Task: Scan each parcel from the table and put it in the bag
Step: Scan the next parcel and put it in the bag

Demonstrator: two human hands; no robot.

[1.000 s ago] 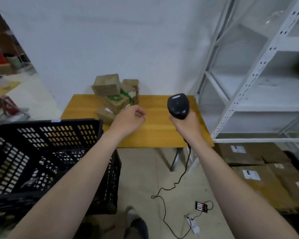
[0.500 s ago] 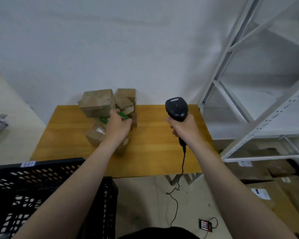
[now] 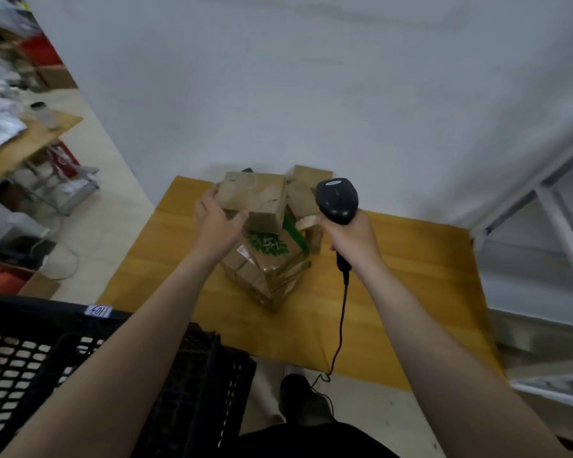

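Left arm reaches up from lower left of frame. Left hand (image 3: 217,224) is at the top parcel (image 3: 255,198), fingers (image 3: 208,199) on its left side, thumb hooked on its near edge: part-open grasp round that corner. That parcel crowns the pile (image 3: 268,269) at centre frame on the bench (image 3: 411,276). Right hand (image 3: 353,238), wrapped tight on the scanner (image 3: 337,201), holds it upright just right of the pile. Black crate (image 3: 20,358) sits lower left.

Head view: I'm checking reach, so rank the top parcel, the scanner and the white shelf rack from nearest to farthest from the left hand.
1. top parcel: held by the left hand itself.
2. scanner: to the right, gripped in the right hand.
3. white shelf rack: far right of the view.
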